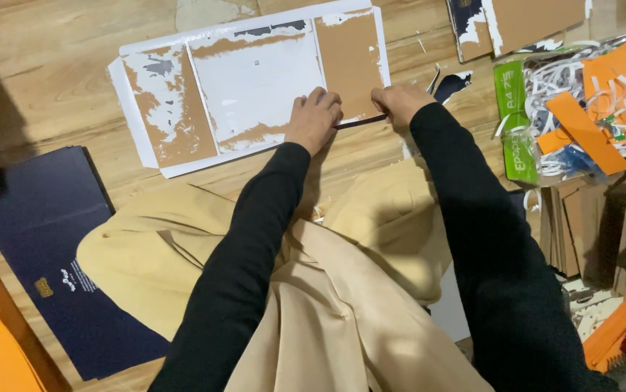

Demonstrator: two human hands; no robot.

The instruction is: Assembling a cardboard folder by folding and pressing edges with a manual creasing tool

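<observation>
Nearest, left hand (313, 118) and right hand (400, 103) pinch a dark strip (360, 121) with closed fingers at the near edge of flattened cardboard (255, 83) on the tabletop (51, 43). Farther right, a clear bag (523, 145) holds orange and white paper scraps (603, 94).

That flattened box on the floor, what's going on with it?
A person in black sleeves kneels over the flattened cardboard box, its white facing partly torn away to brown board. The left hand presses its near edge while the right hand pinches a thin dark strip there. Paper scraps lie piled at the right.
</observation>
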